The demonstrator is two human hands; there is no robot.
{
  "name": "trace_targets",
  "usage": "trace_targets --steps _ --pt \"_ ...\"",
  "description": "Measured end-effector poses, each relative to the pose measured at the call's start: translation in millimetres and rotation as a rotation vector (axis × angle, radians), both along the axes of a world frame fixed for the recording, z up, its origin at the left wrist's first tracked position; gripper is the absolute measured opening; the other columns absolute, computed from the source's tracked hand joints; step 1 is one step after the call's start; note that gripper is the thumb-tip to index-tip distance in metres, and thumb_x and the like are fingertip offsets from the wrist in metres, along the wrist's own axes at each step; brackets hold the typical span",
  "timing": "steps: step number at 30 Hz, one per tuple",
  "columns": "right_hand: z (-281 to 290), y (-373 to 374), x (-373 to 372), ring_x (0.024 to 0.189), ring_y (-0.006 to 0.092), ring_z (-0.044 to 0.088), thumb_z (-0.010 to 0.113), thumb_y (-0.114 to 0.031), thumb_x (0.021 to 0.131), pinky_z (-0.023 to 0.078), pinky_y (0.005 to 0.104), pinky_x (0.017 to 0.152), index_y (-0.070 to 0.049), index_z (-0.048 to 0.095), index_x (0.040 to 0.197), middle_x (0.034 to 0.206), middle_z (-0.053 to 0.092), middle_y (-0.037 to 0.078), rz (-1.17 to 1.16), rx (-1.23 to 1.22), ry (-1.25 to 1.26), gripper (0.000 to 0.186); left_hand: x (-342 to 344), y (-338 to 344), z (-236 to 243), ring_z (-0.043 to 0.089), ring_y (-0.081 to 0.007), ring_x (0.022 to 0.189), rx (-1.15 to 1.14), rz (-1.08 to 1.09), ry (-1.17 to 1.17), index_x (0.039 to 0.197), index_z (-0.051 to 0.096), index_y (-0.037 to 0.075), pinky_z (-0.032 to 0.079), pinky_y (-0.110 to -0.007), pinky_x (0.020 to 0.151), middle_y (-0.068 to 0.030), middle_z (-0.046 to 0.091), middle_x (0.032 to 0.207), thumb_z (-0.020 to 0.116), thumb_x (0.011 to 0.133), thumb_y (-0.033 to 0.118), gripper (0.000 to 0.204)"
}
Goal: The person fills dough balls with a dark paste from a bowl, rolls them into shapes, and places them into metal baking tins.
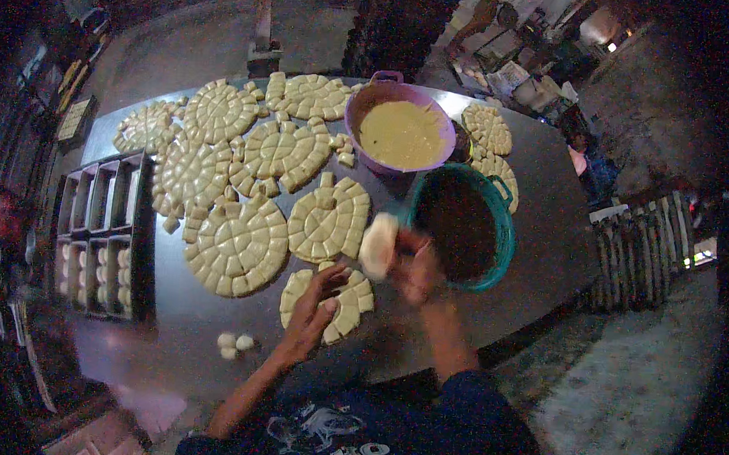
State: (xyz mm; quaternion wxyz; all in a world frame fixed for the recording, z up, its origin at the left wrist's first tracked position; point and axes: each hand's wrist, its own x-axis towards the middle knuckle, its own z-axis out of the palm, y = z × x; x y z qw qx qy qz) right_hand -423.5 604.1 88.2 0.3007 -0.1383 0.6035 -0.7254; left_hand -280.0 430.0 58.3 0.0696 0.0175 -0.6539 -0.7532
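My right hand (418,272) is closed on a flattened piece of pale dough (377,248), held up beside the teal basin (506,248); hand and dough are smeared by motion. The basin has dark brown filling (459,223) inside. Over the nearest round of cut dough (351,308) lies my left hand (310,316), its thumb and fingers apart and nothing gripped. That round is partly hidden under the hand. Just beyond it are a larger scored dough round (237,246) and another scored round (330,222).
Several more dough rounds (221,111) cover the far left of the metal table (543,235). A purple basin (352,141) of yellowish mixture stands behind the teal one. At the left edge, a black divided tray (146,242) holds dough balls. A few small balls (229,345) lie near me.
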Motion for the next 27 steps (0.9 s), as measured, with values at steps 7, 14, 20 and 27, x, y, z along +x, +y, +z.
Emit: trace_targets --steps 7,14,20,27 --pt "-5.5 -26.2 -249.2 0.085 0.0127 0.066 0.063 0.001 0.082 0.050 0.0282 0.071 -0.005 0.068 0.118 0.101 0.072 0.005 0.410 0.793 0.941 0.037 64.5 -41.8 -39.2 0.060 -0.0165 0.101 -0.033 0.264 -0.376 0.108 0.063 0.002 0.047 -0.029 0.087 -0.0075 0.066 0.107 0.059 0.096 0.015 0.018" --pt "-63.1 -67.4 -308.9 0.084 0.0171 0.068 0.061 0.007 0.069 0.053 0.0331 0.073 -0.007 0.072 0.108 0.099 0.074 0.010 0.589 1.134 0.799 0.044 106.3 -66.7 -40.4 0.062 -0.0156 0.096 0.070 0.495 -0.532 0.106 0.064 0.003 0.051 -0.030 0.078 -0.0068 0.066 0.103 0.062 0.094 0.018 0.020" --pt "-74.7 -69.8 -319.7 0.073 0.0187 0.068 0.056 0.001 0.065 0.055 0.0357 0.064 -0.012 0.073 0.111 0.093 0.074 0.009 0.782 1.102 0.634 0.050 115.2 -72.1 -45.1 0.062 -0.0176 0.095 0.034 0.540 -0.603 0.104 0.064 0.003 0.052 -0.032 0.076 -0.0084 0.066 0.102 0.062 0.094 0.019 0.019" --pt "-47.4 -62.5 -311.8 0.079 0.0165 0.066 0.059 0.004 0.069 0.055 0.0333 0.067 -0.009 0.072 0.112 0.098 0.073 0.007 0.748 1.126 0.607 0.047 96.2 -57.4 -22.7 0.062 -0.0154 0.092 0.062 0.510 -0.603 0.103 0.065 0.004 0.050 -0.028 0.077 -0.0068 0.067 0.101 0.061 0.094 0.019 0.018"
